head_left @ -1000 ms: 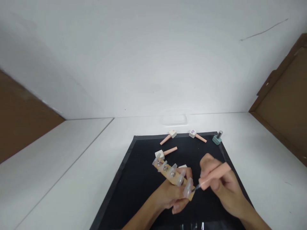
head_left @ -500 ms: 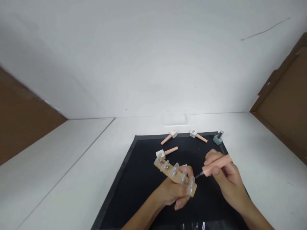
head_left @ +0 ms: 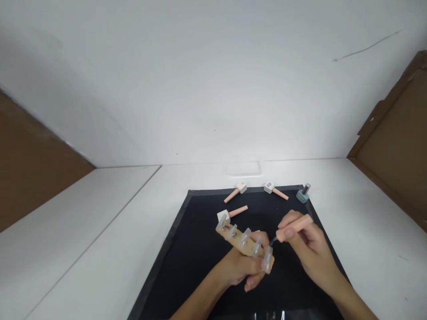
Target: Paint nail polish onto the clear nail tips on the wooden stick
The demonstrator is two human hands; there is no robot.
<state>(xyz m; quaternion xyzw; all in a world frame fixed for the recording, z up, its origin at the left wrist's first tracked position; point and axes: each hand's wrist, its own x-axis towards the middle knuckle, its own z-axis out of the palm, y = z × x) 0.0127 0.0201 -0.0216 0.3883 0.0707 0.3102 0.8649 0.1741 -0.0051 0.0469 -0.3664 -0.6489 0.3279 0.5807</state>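
My left hand (head_left: pixel 245 264) grips a tan strip (head_left: pixel 239 241) that carries several clear false nail tips in a row. The tip nearest me, a clear nail tip (head_left: pixel 267 260), stands at the strip's right end. In my right hand (head_left: pixel 308 244) is a nail polish brush (head_left: pixel 295 227) with a peach handle, pinched between thumb and fingers. Its dark bristles point down and left, at the top of that end tip; whether they touch it I cannot tell. A small white thing behind my left fingers is mostly hidden.
White bottles with peach caps lie on the black mat (head_left: pixel 196 249): one bottle (head_left: pixel 223 216) behind the strip, another bottle (head_left: pixel 241 187) and a third bottle (head_left: pixel 269 186) at the far edge. A teal bottle (head_left: pixel 302 195) stands at the far right corner. A clear tray (head_left: pixel 244 173) lies beyond.
My right hand has moved left with the brush, bringing the bristles closer to the end nail tip. My left hand and the strip have barely shifted.
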